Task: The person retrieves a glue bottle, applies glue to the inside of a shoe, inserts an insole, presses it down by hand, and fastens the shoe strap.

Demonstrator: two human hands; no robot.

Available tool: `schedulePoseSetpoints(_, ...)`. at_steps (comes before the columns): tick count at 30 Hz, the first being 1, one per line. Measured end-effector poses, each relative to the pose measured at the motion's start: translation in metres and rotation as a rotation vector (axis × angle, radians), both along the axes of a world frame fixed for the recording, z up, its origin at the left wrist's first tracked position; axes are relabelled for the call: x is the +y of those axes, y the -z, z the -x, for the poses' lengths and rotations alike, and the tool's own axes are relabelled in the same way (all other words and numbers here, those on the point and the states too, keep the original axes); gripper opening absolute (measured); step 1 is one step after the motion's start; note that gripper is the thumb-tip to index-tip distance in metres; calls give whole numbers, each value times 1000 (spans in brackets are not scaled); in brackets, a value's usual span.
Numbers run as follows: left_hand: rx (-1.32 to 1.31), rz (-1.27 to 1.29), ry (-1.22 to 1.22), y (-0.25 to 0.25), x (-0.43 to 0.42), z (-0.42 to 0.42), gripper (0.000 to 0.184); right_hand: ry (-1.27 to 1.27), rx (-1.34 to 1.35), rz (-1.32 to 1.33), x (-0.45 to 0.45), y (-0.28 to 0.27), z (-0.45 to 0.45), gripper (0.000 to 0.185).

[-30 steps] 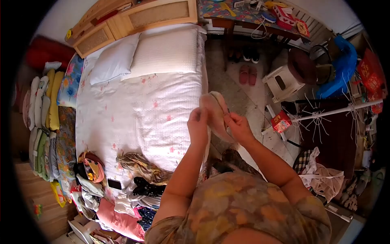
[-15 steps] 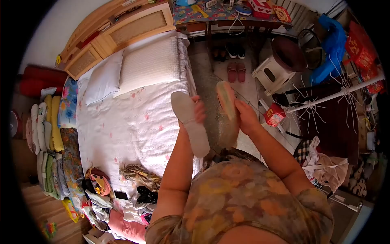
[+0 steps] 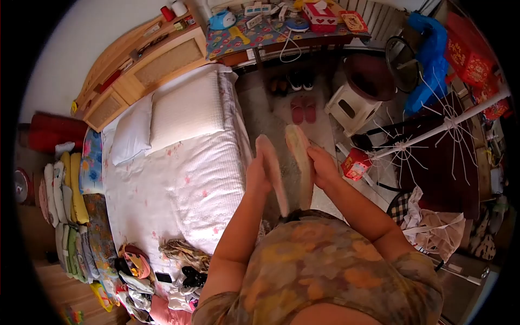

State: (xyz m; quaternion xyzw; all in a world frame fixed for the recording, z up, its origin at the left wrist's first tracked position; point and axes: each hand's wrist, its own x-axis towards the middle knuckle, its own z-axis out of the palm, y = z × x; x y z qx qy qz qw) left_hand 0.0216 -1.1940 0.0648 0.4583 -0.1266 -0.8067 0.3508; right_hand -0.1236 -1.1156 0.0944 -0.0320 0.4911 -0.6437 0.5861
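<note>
My left hand point(image 3: 259, 172) is closed round the middle of a pale insole point(image 3: 274, 170), held upright and nearly edge-on. Beside it, my right hand point(image 3: 324, 167) grips a second insole point(image 3: 297, 143) with a yellowish, faintly patterned face. The two insoles stand side by side with a narrow gap between them, in front of my body and above the floor. Their lower ends reach down toward my patterned shirt point(image 3: 330, 254). Some of the fingers are hidden behind the insoles.
On the left is a bed point(image 3: 162, 195) with pillows, clothes and a phone point(image 3: 163, 278). Pink slippers point(image 3: 303, 110) lie on the floor ahead. A stool point(image 3: 349, 108) bearing a dark basin point(image 3: 369, 78) and a white rack pole point(image 3: 433, 132) with wire spokes stand to the right.
The left insole has turned from showing its broad face to nearly edge-on, and has moved right, closer to the other one. My view has shifted slightly, showing more of the desk.
</note>
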Motion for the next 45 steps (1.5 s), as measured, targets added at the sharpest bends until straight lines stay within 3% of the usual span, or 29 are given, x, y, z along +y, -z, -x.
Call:
schedulePoseSetpoints(2, -2, 69, 91, 13, -1, 3, 33, 8, 53, -33, 4, 6, 13, 26)
schedulePoseSetpoints(4, -84, 141, 140, 20, -3, 10, 38, -15, 412, -87, 9, 7, 27, 25)
schedulePoseSetpoints(7, -262, 242, 172, 23, -3, 18, 41, -9, 541, -79, 14, 10, 40, 23)
schedulePoseSetpoints(11, -238, 309, 304, 30, -13, 31, 40, -21, 653, -81, 9, 16, 43, 24)
schedulePoseSetpoints(13, -113, 264, 319, 19, -13, 52, 42, -30, 728, -57, 0, 27, 42, 24)
schedulePoseSetpoints(14, -96, 349, 438, 18, -17, 58, 37, -20, 729, -61, -5, 29, 43, 24)
schedulePoseSetpoints(15, -91, 350, 447, 18, -20, 67, 37, 12, 897, -96, -11, 27, 44, 23)
schedulePoseSetpoints(16, 38, 199, 382, 18, -24, 77, 35, 43, 1064, -132, -19, 26, 44, 21)
schedulePoseSetpoints(17, 164, 49, 314, 19, -30, 86, 34, 51, 1069, -133, -27, 34, 46, 21)
schedulePoseSetpoints(19, 300, -14, 301, 25, -43, 98, 34, 222, 1130, -152, -44, 52, 56, 20)
schedulePoseSetpoints(21, 182, 110, 470, 33, -62, 102, 33, 246, 1072, -192, -65, 55, 59, 19)
schedulePoseSetpoints(23, 167, 132, 472, 36, -92, 103, 34, 259, 1014, -237, -95, 53, 56, 19)
schedulePoseSetpoints(25, 160, 152, 468, 22, -130, 107, 36, 235, 755, -139, -129, 49, 58, 25)
schedulePoseSetpoints(27, -245, 211, 606, 7, -186, 101, 39, 148, 732, -133, -160, 39, 57, 30)
schedulePoseSetpoints(28, -246, 216, 610, 11, -214, 101, 39, 61, 703, -129, -175, 36, 57, 36)
schedulePoseSetpoints(30, -221, 301, 357, 27, -270, 105, 41, -3, 748, -136, -198, 36, 59, 37)
schedulePoseSetpoints(33, -285, 338, 222, -20, -346, 109, 38, -43, 729, -208, -211, 42, 60, 41)
schedulePoseSetpoints(34, -365, 341, 190, 24, -388, 112, 37, -23, 674, -263, -209, 47, 61, 44)
schedulePoseSetpoints(35, -125, 382, 74, 22, -409, 115, 38, 5, 673, -272, -202, 53, 64, 44)
schedulePoseSetpoints(36, -116, 334, 39, 32, -439, 116, 37, -34, 676, -331, -192, 62, 66, 43)
schedulePoseSetpoints(38, -139, 500, -8, 49, -489, 120, 32, -29, 678, -407, -168, 74, 72, 41)
schedulePoseSetpoints(39, -203, 382, 100, 37, -506, 119, 36, -21, 649, -473, -155, 79, 72, 40)
schedulePoseSetpoints(40, -99, 318, 123, 28, -514, 119, 43, -9, 616, -541, -143, 84, 72, 40)
schedulePoseSetpoints(41, -262, 230, 83, 70, -558, 119, 44, 46, 606, -558, -131, 89, 72, 40)
schedulePoseSetpoints(43, 191, 465, 163, 48, -556, 117, 48, 14, 616, -696, -106, 95, 71, 39)
schedulePoseSetpoints(44, 149, 543, 219, 50, -571, 117, 49, 48, 612, -729, -94, 96, 68, 39)
schedulePoseSetpoints(45, 91, 429, 138, 82, -602, 112, 50, 121, 606, -751, -83, 97, 66, 39)
